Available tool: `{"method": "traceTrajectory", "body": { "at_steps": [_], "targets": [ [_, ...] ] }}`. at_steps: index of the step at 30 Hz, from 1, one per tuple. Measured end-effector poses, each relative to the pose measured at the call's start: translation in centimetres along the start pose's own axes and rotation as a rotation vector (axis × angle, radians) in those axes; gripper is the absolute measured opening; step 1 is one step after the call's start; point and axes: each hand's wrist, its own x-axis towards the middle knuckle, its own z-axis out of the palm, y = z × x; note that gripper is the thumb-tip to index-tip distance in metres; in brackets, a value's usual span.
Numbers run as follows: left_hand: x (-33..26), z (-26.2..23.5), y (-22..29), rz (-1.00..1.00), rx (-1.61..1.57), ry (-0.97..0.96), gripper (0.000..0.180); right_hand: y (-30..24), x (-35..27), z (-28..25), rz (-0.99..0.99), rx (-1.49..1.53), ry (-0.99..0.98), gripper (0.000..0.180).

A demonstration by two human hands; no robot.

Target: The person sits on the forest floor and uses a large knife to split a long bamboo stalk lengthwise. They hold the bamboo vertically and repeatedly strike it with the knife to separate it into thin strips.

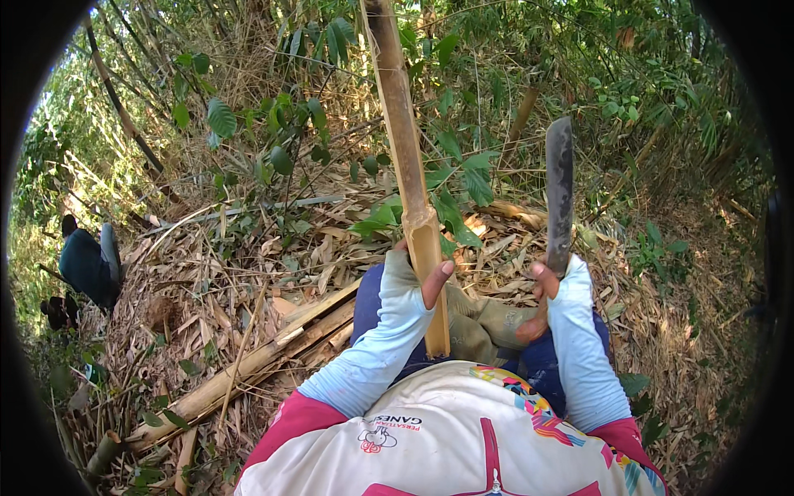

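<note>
My left hand is closed around a long split bamboo pole, thumb across its front. The pole stands nearly upright before me, its pale hollow inside facing me, with a thick node a little above my hand. Its lower end is close to my lap, between my legs. In my right hand is a machete, gripped with its dark, broad blade pointing up. The blade is to the right of the bamboo and apart from it. Most of the machete's handle is hidden by my hand and sleeve.
Cut bamboo lengths lie slantwise on the ground at left. Dry leaves cover the soil around me. Leafy shrubs and dense bamboo growth are ahead. A dark teal shape, which I cannot make out, is at far left.
</note>
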Motion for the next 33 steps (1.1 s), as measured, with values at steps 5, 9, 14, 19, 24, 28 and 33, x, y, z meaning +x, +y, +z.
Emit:
{"method": "traceTrajectory", "body": {
  "at_steps": [5, 9, 14, 19, 24, 28, 33],
  "targets": [
    [1.2, 1.5, -0.2, -0.015, -0.075, 0.111, 0.058, 2.7, -2.4, 4.4, 0.062, 0.119, -0.246, 0.043],
    [2.8, 1.9, -0.7, 0.053, -0.2, 0.227, 0.051, 3.1, -2.1, 5.3, 0.061, 0.055, -0.253, 0.047],
    [4.9, 2.8, 0.8, 0.093, -0.317, 0.386, 0.048, 3.0, -0.9, 5.0, 0.047, -0.006, -0.278, 0.047],
    [4.9, 3.0, 0.9, 0.006, -0.39, 0.34, 0.045, 2.6, 0.1, 4.5, 0.061, 0.068, -0.215, 0.039],
    [4.5, 0.1, 0.3, 0.067, -0.252, 0.204, 0.049, 3.8, -0.1, 4.1, 0.047, -0.018, -0.145, 0.036],
    [4.0, -4.0, 1.6, 0.114, -0.317, 0.188, 0.07, 6.1, -0.6, 2.8, 0.037, -0.02, -0.179, 0.033],
    [0.3, -10.9, -3.4, -0.096, -0.04, 0.302, 0.077, 8.1, -0.3, 1.4, 0.236, -0.248, -0.377, 0.034]
  ]
}}
